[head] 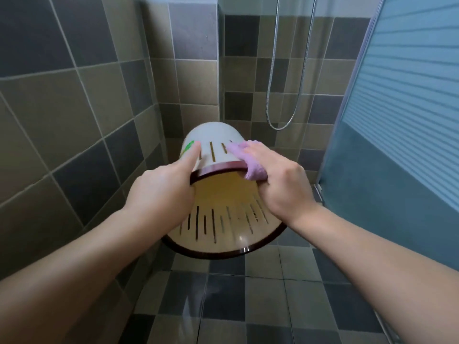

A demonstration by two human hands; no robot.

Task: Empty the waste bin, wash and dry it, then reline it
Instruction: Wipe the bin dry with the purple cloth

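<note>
Bin (218,150), cream plastic with slotted sides and a dark red rim, is held up in the air between both hands, tipped so its open mouth faces the camera and its base points away toward the tiled wall (74,95). The left hand (161,189) grips the rim on the bin's left side, with one finger laid straight along the outer wall beside a green mark. The right hand (278,180) is at the rim's upper right, fingers curled around a lilac cloth (248,165) that it presses against the bin's outer wall and rim. A shower hose (273,70) hangs behind, above the tiled floor (248,306).
</note>
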